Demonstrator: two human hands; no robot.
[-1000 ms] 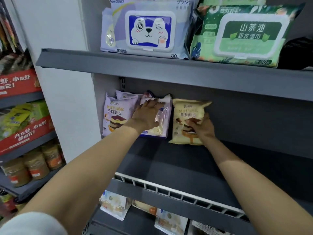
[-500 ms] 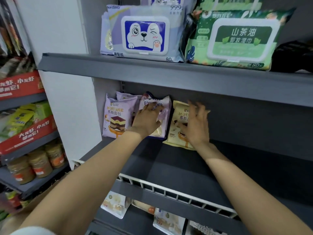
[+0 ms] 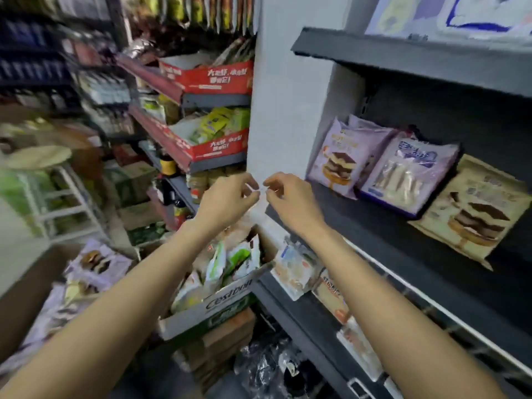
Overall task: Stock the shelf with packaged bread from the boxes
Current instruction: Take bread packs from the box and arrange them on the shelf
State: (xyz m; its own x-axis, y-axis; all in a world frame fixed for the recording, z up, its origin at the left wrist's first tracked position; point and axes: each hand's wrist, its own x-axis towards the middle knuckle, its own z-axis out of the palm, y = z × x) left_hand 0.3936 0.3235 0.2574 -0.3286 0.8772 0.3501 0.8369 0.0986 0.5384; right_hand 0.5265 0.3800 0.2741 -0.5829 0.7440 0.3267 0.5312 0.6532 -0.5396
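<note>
**Inspector:** Start at the fingers. State?

**Assistant:** Both sets are loosely curled and hold nothing. The left hand (image 3: 230, 195) and right hand (image 3: 288, 197) hang in the air with fingertips (image 3: 250, 180) nearly meeting. Motion blur stops me from telling whether they touch.

**Inspector:** Where is the bread from there?

**Assistant:** Directly below the fingers, packets stand loose in an open carton (image 3: 207, 309). To the right of the fingers, three packets lean at the back of the dark shelf (image 3: 374, 234): a purple mousse pack (image 3: 336, 162), a clear-window purple pack (image 3: 406, 174) and a cream pack (image 3: 475, 214). Further bread packs (image 3: 92, 263) lie below and to the left, well apart from the hands.

**Inspector:** Risks?

**Assistant:** My judgement: the packets are soft and slippery, so a hasty grab into the crowded carton could drag neighbours out or crush the bread. The shelved packs only lean on the back wall; pushing new stock in beside them could tip them forward. The cream pack already sits askew.

**Inspector:** Change against the earlier view?

**Assistant:** A second ago both hands rested on the shelved packs, the left on the clear-window one and the right on the cream one. Now both have withdrawn, and the view has swung left and down toward the carton.
</note>
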